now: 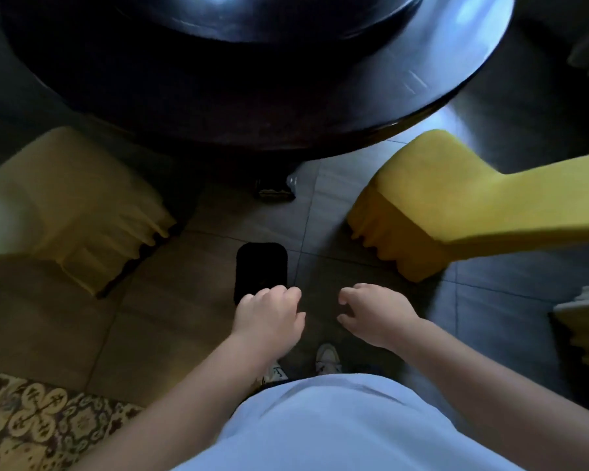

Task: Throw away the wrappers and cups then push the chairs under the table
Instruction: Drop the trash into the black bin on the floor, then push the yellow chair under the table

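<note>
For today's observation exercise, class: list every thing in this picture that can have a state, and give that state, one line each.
Left hand: empty, fingers loosely curled.
Right hand: empty, fingers loosely curled.
Left yellow chair: pulled out, not under the table.
Right yellow chair: pulled out, angled to the table.
Round dark table: visible part bare.
Black bin: upright on the floor, top open.
</note>
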